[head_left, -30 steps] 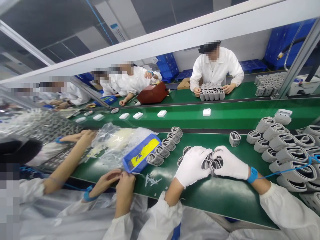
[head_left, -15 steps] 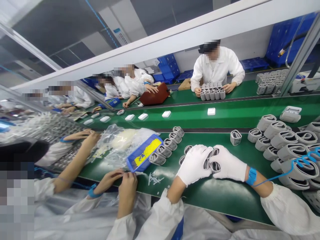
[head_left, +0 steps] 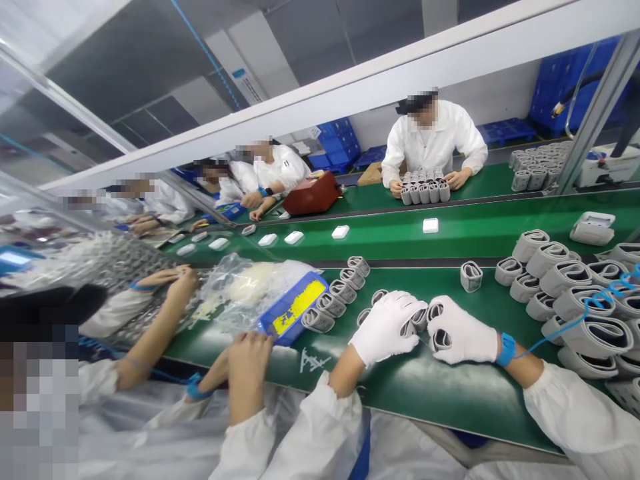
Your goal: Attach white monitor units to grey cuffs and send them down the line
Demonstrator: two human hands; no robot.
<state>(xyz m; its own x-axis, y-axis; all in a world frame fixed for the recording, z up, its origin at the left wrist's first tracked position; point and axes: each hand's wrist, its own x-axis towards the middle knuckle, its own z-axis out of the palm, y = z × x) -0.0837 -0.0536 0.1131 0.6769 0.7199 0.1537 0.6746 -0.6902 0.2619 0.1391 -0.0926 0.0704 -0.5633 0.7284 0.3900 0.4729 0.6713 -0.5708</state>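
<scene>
Gloved left hand (head_left: 386,330) and right hand (head_left: 466,333), side by side over the green surface (head_left: 480,393), each grip grey rolled cuffs (head_left: 442,340): flattened oval coils with pale edges, dark gaps showing between layers.

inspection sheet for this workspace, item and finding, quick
surface: green bench top, glossy
things: grey rolls piled at right and lined along the blue tray
clutter: white strips, clear plastic bag, yellow bits in the tray
hands: left hand and right hand, white-gloved, close together, each on grey rolls
cables: blue coiled cord from the right wristband, seen across the pile
surroundings: co-workers in white, opposite and at left; white devices beyond the bench
</scene>
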